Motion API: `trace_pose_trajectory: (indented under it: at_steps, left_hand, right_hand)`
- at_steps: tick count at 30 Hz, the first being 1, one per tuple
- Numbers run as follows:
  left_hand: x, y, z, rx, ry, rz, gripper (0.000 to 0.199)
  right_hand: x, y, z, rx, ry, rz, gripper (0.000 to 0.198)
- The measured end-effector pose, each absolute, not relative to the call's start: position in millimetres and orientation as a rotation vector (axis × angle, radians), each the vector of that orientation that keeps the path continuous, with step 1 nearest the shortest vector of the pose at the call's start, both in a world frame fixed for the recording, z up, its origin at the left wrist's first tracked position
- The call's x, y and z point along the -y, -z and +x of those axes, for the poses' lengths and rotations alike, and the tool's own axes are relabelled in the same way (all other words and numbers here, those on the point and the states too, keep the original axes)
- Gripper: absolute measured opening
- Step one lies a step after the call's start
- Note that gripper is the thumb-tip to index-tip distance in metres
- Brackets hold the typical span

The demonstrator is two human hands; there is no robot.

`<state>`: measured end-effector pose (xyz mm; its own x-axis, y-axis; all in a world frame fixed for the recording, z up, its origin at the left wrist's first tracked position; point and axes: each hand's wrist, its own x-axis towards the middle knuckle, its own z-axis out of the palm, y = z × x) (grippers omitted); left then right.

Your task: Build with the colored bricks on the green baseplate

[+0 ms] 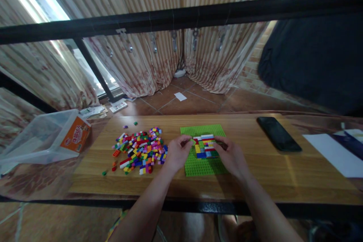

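Observation:
A green studded baseplate (205, 168) lies on the wooden board in front of me. On its upper half stands a block of multicoloured toy bricks (203, 146), with white, red, yellow, blue and green among them. At the left side of this block, my left hand (179, 152) pinches a small light-green brick (193, 142) between thumb and fingertips. My right hand (230, 155) is at the block's right side, its thumb and fingers curled against the bricks. What lies beneath the right fingers is partly hidden.
Left of the baseplate spreads a pile of loose bricks (143, 149), with a few strays around it. A clear plastic bin (42, 136) sits farther left. A black phone (278, 134) and white paper (331, 155) lie to the right. A dark metal bar (181, 19) crosses beyond the board.

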<state>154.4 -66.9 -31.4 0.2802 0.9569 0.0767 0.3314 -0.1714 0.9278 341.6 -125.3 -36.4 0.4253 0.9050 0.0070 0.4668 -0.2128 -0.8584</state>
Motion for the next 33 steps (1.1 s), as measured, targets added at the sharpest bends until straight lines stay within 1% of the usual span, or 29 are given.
trace_pose_trajectory:
  at_steps: [4,10,21,27,33]
  left_hand:
    - [58.1,39.2,161.9,-1.257,-0.967,1.658,0.016]
    - [51.4,41.5,171.7,-1.327,-0.949,1.670,0.018]
    - [51.2,33.3,178.9,-1.469,-0.784,1.812,0.021]
    - [50.0,33.8,180.2,-1.375,-0.787,1.892,0.026]
    - [50.4,32.2,179.0,-1.366,-0.675,2.020,0.026]
  right_hand:
    - [124.8,35.8,341.5,1.185,-0.666,-1.826,0.036]
    - [123.4,40.5,342.6,1.178,-0.697,-1.771,0.034]
    - [125.0,35.4,339.2,1.191,-0.696,-1.785,0.035]
    - [125.0,39.0,341.0,1.204,-0.710,-1.763,0.036]
    - [125.1,39.2,340.8,1.190,-0.699,-1.769,0.035]
